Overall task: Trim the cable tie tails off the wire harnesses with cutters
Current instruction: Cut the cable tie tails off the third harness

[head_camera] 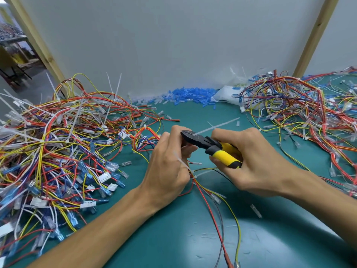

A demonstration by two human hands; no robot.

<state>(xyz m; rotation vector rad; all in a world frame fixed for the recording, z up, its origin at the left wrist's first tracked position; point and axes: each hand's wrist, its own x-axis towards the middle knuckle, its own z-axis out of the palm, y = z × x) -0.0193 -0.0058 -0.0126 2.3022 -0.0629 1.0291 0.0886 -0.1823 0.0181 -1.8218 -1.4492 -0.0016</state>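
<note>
Untrimmed wire harnesses [58, 147] heap at the left, likely awaiting cutting. The left hand [170, 167] pinches one harness [195, 176] steady with curled fingers. The right hand [251, 161] wraps the yellow-handled cutters [210, 145], jaws at its white tie tail [216, 126].

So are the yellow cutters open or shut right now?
Shut, or nearly: the cutters show no gap between their black blades, which pinch the white tie tail.

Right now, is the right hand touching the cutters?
Touching. The head view shows the right hand wrapped round the yellow handles of the cutters.
</note>
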